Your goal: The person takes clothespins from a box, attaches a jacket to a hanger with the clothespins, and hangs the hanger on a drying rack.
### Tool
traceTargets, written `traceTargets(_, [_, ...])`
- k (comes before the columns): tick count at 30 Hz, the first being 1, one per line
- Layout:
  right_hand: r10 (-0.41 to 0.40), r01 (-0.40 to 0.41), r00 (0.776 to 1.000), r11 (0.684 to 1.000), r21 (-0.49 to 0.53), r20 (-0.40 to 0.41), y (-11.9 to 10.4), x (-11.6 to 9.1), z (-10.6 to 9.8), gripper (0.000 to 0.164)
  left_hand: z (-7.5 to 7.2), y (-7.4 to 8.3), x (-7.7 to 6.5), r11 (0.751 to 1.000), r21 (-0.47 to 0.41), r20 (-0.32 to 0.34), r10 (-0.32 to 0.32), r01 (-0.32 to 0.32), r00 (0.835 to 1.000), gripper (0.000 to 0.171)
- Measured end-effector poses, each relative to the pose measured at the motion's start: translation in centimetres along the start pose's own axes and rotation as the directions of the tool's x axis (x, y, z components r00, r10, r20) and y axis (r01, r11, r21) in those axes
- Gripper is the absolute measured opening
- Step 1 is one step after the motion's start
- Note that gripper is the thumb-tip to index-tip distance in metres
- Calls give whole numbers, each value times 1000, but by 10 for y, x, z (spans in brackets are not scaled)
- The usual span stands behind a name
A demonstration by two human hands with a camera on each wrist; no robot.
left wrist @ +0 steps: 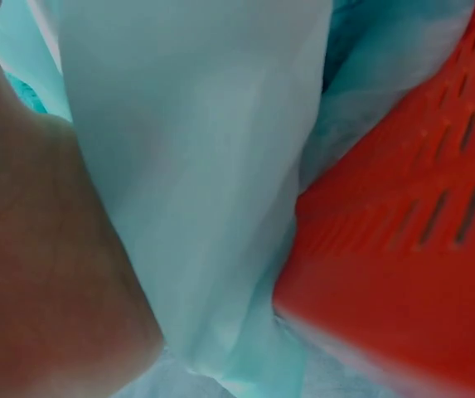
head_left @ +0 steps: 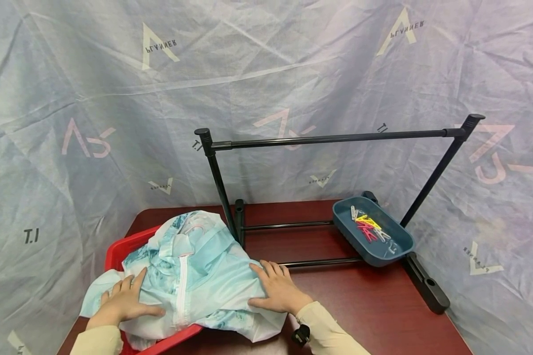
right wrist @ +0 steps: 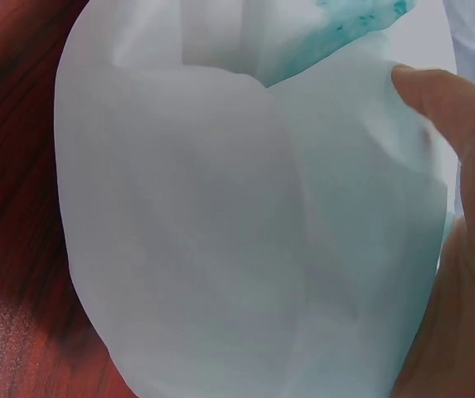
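A light blue and white zip jacket (head_left: 213, 266) lies spread over a red basket (head_left: 129, 246), its white zipper (head_left: 183, 286) facing up. At its collar a thin pink hook (head_left: 195, 228) shows. My left hand (head_left: 122, 301) rests on the jacket's left side with fingers spread. On the right side, my right hand (head_left: 279, 288) lies on the sleeve with straight fingers, thumb pointing inward. In the left wrist view, fabric (left wrist: 196, 182) hangs between the hand and the slotted basket wall (left wrist: 386, 274). The right wrist view shows the thumb (right wrist: 436, 99) against pale fabric (right wrist: 220, 232).
Behind the jacket stands a black rack with a horizontal bar (head_left: 337, 139) and feet (head_left: 426, 286) on the dark red table (head_left: 337, 305). A blue tray (head_left: 351, 236) holding several pink, yellow and white clips (head_left: 368, 227) sits across the rack's right base. Printed grey cloth (head_left: 266, 74) hangs behind.
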State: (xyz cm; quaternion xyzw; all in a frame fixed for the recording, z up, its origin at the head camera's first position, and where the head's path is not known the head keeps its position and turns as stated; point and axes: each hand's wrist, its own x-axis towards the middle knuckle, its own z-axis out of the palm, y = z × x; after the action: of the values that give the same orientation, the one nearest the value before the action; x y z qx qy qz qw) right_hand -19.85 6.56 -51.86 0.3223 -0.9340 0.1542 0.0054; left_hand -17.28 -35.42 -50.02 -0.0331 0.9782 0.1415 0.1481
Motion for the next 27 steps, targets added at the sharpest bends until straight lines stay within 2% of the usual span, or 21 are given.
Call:
traceTargets(6, [1, -1, 1000, 1000, -9, -8, 1, 1, 2, 82, -2, 4, 2, 1000, 6, -8, -13, 13, 1000, 139])
traceTargets(13, [1, -1, 1000, 1000, 10, -8, 1, 0, 4, 81, -8, 16, -6, 999, 20, 26, -30, 29, 999, 134])
traceTargets(19, [7, -6, 1000, 1000, 14, -10, -1, 0, 3, 82, -10, 20, -9, 999, 24, 24, -35, 35, 999, 133])
traceTargets(27, [1, -1, 1000, 1000, 11, -26, -1, 1, 2, 82, -10, 19, -7, 999, 39, -22, -7, 8, 1000, 130])
